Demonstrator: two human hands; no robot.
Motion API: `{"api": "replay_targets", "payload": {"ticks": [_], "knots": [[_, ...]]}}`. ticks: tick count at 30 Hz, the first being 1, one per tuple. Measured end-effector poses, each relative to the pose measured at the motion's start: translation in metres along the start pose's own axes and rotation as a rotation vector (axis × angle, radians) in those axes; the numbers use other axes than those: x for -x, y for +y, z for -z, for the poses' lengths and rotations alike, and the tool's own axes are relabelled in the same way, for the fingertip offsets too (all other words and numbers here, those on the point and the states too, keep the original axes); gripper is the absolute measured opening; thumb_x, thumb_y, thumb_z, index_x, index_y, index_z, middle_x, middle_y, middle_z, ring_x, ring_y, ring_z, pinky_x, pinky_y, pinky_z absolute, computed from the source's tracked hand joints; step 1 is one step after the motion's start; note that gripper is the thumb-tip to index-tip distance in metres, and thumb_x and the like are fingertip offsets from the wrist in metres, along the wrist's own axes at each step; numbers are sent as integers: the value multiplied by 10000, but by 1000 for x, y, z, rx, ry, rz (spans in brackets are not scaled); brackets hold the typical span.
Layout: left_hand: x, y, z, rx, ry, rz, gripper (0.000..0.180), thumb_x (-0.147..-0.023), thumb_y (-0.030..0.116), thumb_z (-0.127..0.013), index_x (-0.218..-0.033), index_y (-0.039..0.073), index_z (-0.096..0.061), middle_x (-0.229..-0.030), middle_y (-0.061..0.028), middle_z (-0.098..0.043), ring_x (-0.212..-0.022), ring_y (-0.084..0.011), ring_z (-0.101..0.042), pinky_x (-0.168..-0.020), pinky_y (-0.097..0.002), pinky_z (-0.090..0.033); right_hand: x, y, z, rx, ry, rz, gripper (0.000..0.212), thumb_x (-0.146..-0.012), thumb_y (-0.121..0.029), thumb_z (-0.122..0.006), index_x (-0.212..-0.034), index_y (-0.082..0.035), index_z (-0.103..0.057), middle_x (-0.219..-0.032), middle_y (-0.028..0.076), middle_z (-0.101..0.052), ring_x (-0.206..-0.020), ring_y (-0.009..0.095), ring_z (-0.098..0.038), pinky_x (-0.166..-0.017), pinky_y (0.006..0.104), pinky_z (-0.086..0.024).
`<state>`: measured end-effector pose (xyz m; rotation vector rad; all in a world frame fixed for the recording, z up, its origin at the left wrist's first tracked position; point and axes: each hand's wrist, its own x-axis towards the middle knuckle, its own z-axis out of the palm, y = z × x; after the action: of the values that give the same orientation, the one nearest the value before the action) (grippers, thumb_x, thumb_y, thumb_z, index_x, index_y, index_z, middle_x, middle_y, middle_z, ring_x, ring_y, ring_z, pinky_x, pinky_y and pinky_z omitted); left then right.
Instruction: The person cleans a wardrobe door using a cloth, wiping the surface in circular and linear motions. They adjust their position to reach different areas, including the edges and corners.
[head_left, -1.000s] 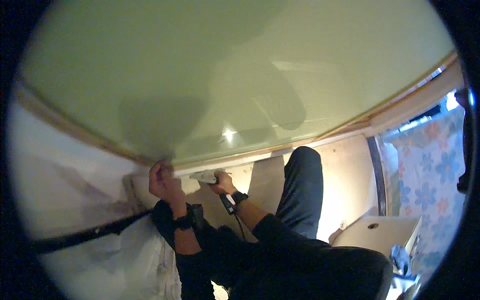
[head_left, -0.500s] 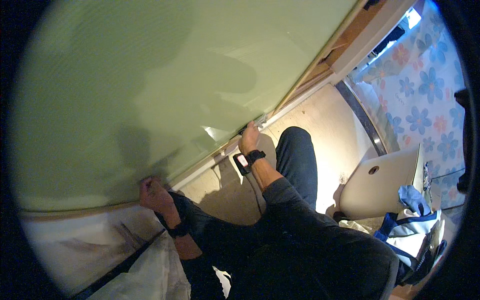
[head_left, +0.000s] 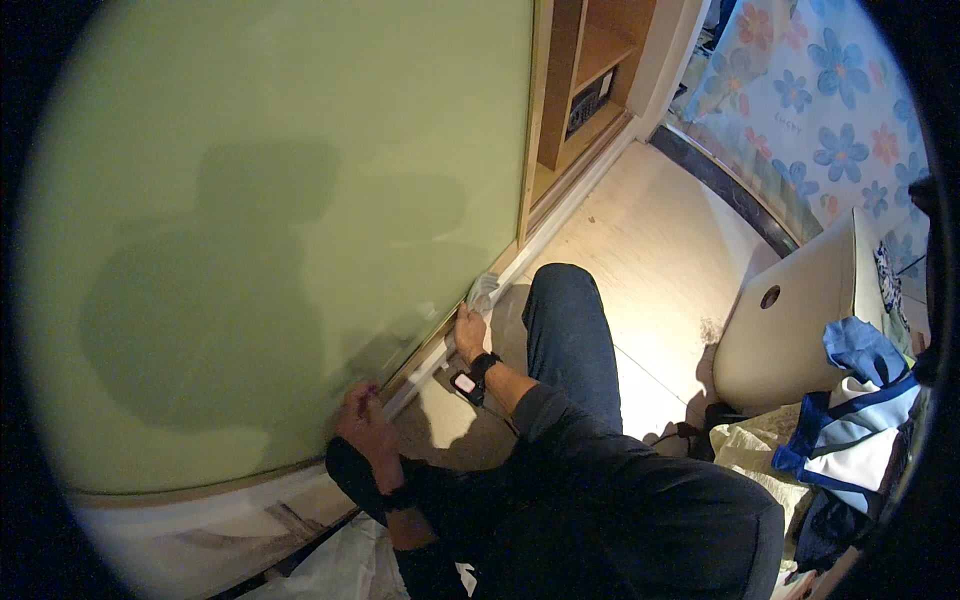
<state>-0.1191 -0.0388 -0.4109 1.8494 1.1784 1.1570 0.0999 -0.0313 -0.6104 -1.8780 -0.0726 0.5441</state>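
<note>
A large pale green cabinet door [head_left: 400, 120] with a narrow light-wood frame stands before me. My right hand [head_left: 470, 334] is at its bottom edge, closed, with a crumpled piece of clear plastic film [head_left: 484, 290] sticking out past the fingers. Lower and to the left, my left hand [head_left: 366, 420] is close to the same edge. Its fingers are bent and drawn together against the door's face; whether anything small is between them is hidden. A dark band with a small lit device [head_left: 464, 384] sits at my right wrist. White track [head_left: 515, 268] runs beneath the door.
Right of the door, wooden shelves [head_left: 605, 50] hold a dark box-like thing [head_left: 588, 108]. My bent knee [head_left: 565, 310] rises over the tiled floor [head_left: 650, 230]. A cream stool-like box [head_left: 790, 315] stands at right, beside piled blue and white cloth [head_left: 850, 430]. Flowered sheeting [head_left: 840, 100] hangs beyond.
My view has turned, showing more of the shelves. My left hand has come nearer to my right hand along the door's bottom edge. My right hand stays by the clear film.
</note>
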Motion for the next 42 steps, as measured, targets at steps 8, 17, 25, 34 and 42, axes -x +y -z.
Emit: {"api": "replay_targets", "payload": {"ticks": [8, 17, 25, 34, 42], "knots": [[17, 10, -31, 50, -193, 42, 153, -830, 17, -583, -923, 8, -704, -881, -102, -713, -810, -176, -663, -727, -310, -523, -128, -3, 41, -128, 164, -44, 493, -848, -157, -481, -1257, 115, -438, -1179, 312, -565, -1048, 431, -554, -914, 439, -432], [13, 42, -50, -23, -281, 148, 137, -865, 17, -590, -928, 19, -712, -883, -93, -721, -820, -194, -672, -791, -327, -526, -91, -68, 48, -200, 210, -83, 457, -831, -120, -526, -1234, 95, -527, -1251, 316, -570, -1195, 441, -536, -1005, 411, -410], [12, 46, -50, -22, -287, 124, 185, -862, 14, -536, -967, 20, -688, -872, -91, -703, -819, -175, -651, -762, -315, -505, -16, -236, 111, -322, 332, 840, 567, -978, -223, -529, -1458, 12, -341, -1573, 239, -217, -1453, 381, -228, -1163, 441, -218], [8, 53, -46, 3, -221, 31, 164, -860, 1, -545, -949, 16, -683, -875, -106, -709, -826, -182, -670, -765, -300, -516, -37, -270, 113, -337, 478, 827, 482, -1004, -189, -435, -1467, -68, -379, -1542, 218, -292, -1440, 387, -245, -1168, 445, -212], [16, 63, -45, -156, -300, 166, 150, -846, 63, -619, -944, 57, -732, -903, -85, -727, -811, -183, -674, -776, -317, -526, -92, -110, 50, -390, 408, 443, 472, -1023, -167, -400, -1473, -32, -361, -1553, 181, -307, -1448, 335, -255, -1178, 392, -199]]}}
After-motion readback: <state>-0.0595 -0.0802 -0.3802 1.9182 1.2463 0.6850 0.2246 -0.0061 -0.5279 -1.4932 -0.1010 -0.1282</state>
